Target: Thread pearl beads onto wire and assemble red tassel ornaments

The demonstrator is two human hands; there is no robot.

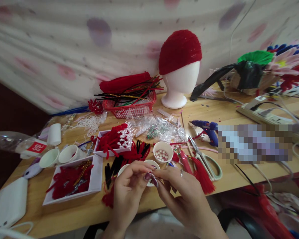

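Note:
Over the table's front edge, my left hand [129, 186] and my right hand [178, 191] meet fingertip to fingertip. Both are closed in a pinch; whatever lies between the fingers is too small or hidden to name. Partly covered by my fingers is a white cup [153, 163], its contents hidden. Just beyond stands a paper cup of beads [163, 156], white and reddish. To the right of my right hand lie a red tassel [202, 176] and scissors [206, 161] with pale handles. Black and red fuzzy stems [139, 151] lie beyond my left hand.
White boxes hold red fuzzy pieces [73, 179] and pearl-tipped red stems [115, 137]. A blue glue gun [206, 127], red basket [129, 109], foam head with a red cap [181, 53] and power strip [263, 114] stand farther back. Left are a plastic bottle [12, 142] and paper cups [69, 153].

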